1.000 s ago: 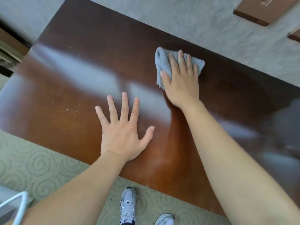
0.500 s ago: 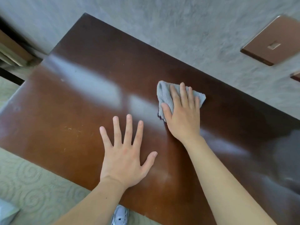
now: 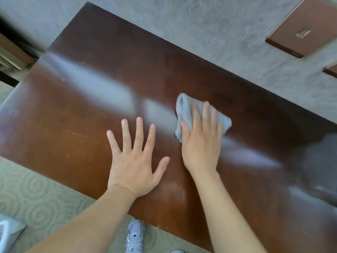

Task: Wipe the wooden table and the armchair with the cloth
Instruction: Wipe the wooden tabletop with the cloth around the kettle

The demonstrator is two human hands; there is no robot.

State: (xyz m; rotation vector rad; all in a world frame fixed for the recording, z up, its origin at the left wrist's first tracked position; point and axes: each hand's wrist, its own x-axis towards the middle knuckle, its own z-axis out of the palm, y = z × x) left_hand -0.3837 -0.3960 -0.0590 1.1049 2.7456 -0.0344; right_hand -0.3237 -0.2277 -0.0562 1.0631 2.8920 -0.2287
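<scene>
A glossy dark brown wooden table (image 3: 76,110) fills most of the view, with pale reflections and small scratches on its top. My right hand (image 3: 200,141) lies flat on a crumpled grey cloth (image 3: 186,110) near the table's middle, pressing it onto the wood. My left hand (image 3: 135,161) rests flat on the table just left of it, fingers spread, holding nothing. No armchair is in view.
A grey textured wall (image 3: 218,30) runs along the table's far edge, with a brown switch plate (image 3: 302,31) at the upper right. Patterned green carpet (image 3: 36,198) lies along the near edge, where a white sneaker (image 3: 135,236) shows. A white object (image 3: 7,234) sits at the bottom left.
My right hand has drawn the cloth back toward me, from near the wall to level with my left hand's fingers. My left hand has stayed planted on the table.
</scene>
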